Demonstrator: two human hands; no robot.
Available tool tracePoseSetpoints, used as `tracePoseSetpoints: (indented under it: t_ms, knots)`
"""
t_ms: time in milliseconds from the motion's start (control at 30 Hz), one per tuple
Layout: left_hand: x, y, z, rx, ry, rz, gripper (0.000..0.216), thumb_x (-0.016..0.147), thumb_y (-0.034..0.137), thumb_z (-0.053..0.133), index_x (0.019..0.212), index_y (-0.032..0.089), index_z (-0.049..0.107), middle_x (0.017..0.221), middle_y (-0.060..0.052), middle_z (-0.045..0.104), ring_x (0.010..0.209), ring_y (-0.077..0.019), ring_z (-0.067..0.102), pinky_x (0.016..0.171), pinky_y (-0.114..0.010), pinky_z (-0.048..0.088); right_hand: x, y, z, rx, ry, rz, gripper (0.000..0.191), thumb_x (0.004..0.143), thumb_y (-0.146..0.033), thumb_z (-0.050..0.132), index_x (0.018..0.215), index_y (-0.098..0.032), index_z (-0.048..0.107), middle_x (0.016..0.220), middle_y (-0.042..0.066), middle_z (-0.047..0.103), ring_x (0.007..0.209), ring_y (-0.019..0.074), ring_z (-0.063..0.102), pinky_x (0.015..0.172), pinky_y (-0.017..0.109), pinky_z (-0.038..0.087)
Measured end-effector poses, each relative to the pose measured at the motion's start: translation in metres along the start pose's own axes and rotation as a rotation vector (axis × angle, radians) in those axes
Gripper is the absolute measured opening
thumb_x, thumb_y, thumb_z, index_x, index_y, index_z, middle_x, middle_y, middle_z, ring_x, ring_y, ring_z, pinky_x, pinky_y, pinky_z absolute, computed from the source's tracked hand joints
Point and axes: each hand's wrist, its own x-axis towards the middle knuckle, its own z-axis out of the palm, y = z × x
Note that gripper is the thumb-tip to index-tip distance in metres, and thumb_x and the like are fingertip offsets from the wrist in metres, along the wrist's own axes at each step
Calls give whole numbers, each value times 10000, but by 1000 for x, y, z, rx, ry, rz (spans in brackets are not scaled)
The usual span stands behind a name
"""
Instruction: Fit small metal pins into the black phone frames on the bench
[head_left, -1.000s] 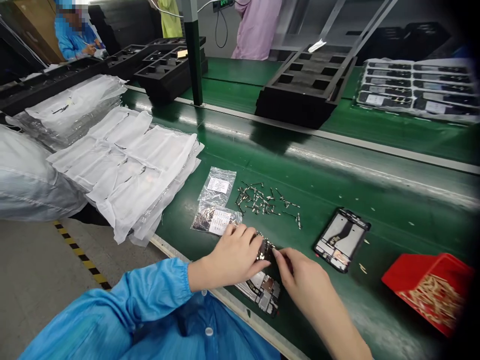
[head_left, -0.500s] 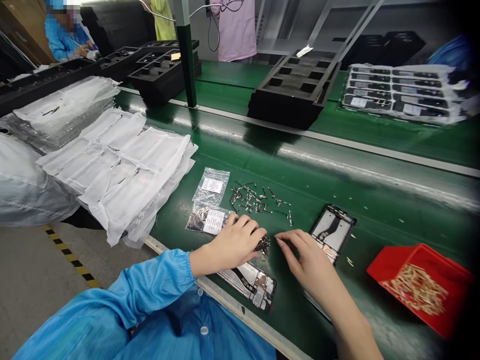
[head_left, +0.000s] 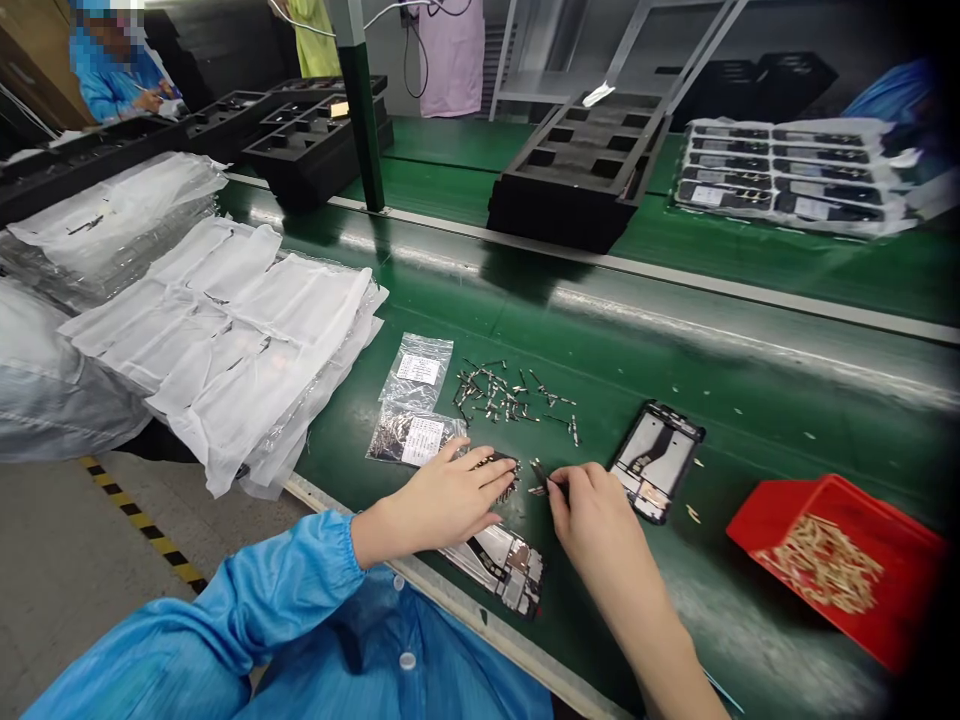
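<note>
My left hand [head_left: 442,500] lies flat on the green belt [head_left: 720,400], fingers spread over a small heap of metal parts [head_left: 504,468], its palm above a phone frame [head_left: 501,562] at the near edge. My right hand [head_left: 592,515] pinches one small metal part [head_left: 540,478] between thumb and forefinger, just right of the left fingertips. A second phone frame [head_left: 656,460] lies a little to the right of that hand. Loose metal parts [head_left: 510,392] are scattered beyond both hands, next to two small labelled bags [head_left: 414,405].
A red bin [head_left: 832,560] of gold-coloured parts stands at the right. White plastic-wrapped stacks [head_left: 225,330] fill the left. Black foam trays [head_left: 592,170] and a tray of wrapped phones [head_left: 787,180] sit across the belt. Other people work at the far left and back.
My hands have drawn apart off the near phone frame. The right hand reached toward the heap and now pinches a small part; the left has spread flat over the heap.
</note>
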Motion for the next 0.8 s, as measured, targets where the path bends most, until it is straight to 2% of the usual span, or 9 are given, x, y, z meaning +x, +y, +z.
tracePoseSetpoints:
  t_ms: [167, 333, 433, 500, 567, 600, 667, 733, 800]
  knots:
    - [2, 3, 1, -20, 18, -29, 507, 1126, 443, 537, 1542, 156, 576, 1654, -117, 570, 1530, -333, 494, 1285, -523, 324, -1, 4, -6, 16, 1, -16, 288, 1123, -326, 368, 946, -224, 572, 958, 143, 572, 882, 328, 522, 828, 505, 480]
    - [21, 6, -2, -218, 219, -213, 439, 1151, 405, 491, 1515, 178, 589, 1588, -123, 616, 1513, -325, 479, 1252, -540, 347, 3, -8, -13, 162, -8, -58, 259, 1155, -324, 351, 1022, -229, 552, 1006, 114, 613, 921, 288, 596, 836, 440, 506]
    - [33, 2, -3, -405, 233, -277, 326, 1122, 477, 574, 1266, 232, 732, 1443, -79, 715, 1467, -310, 501, 1174, -530, 383, 4, -17, -18, 261, -9, -79, 181, 1164, -318, 404, 1102, -246, 558, 1033, 76, 646, 921, 239, 643, 823, 369, 518]
    - [37, -2, -5, -488, 206, -304, 269, 1120, 443, 597, 1071, 232, 757, 1283, -48, 778, 1415, -296, 530, 1134, -523, 375, 6, -19, -21, 306, 13, -79, 162, 1161, -312, 426, 1100, -252, 564, 1028, 59, 653, 902, 219, 651, 803, 342, 514]
    - [37, -7, -8, -514, 195, -334, 277, 1124, 403, 600, 984, 212, 743, 1200, -46, 789, 1381, -298, 538, 1120, -527, 352, 8, -18, -23, 337, 49, -63, 143, 1153, -303, 450, 1092, -251, 568, 1003, 43, 651, 855, 202, 643, 764, 320, 504]
    - [36, -9, -10, -519, 200, -342, 270, 1118, 408, 610, 994, 205, 738, 1213, -54, 782, 1375, -304, 535, 1115, -528, 344, 8, -18, -24, 352, 61, -54, 131, 1150, -299, 465, 1091, -251, 572, 988, 33, 652, 826, 192, 637, 742, 309, 499]
    - [34, -13, -13, -541, 204, -310, 288, 1080, 481, 667, 1157, 211, 730, 1337, -80, 744, 1387, -318, 517, 1116, -528, 338, 9, -17, -25, 400, 56, -53, 114, 1147, -298, 491, 1093, -257, 583, 965, 15, 658, 791, 174, 634, 716, 287, 502]
    - [33, -15, -13, -583, 185, -226, 505, 1001, 584, 746, 1362, 239, 666, 1479, -97, 677, 1438, -331, 476, 1134, -524, 330, 8, -19, -25, 457, 27, -74, 121, 1151, -310, 498, 1094, -264, 594, 968, 6, 669, 803, 166, 651, 726, 269, 519]
    - [32, -16, -12, -608, 151, -167, 507, 962, 610, 780, 1325, 267, 689, 1483, -80, 680, 1488, -340, 433, 1159, -521, 306, 8, -21, -24, 498, 2, -93, 138, 1155, -322, 497, 1084, -267, 602, 989, 7, 678, 839, 165, 667, 754, 262, 530]
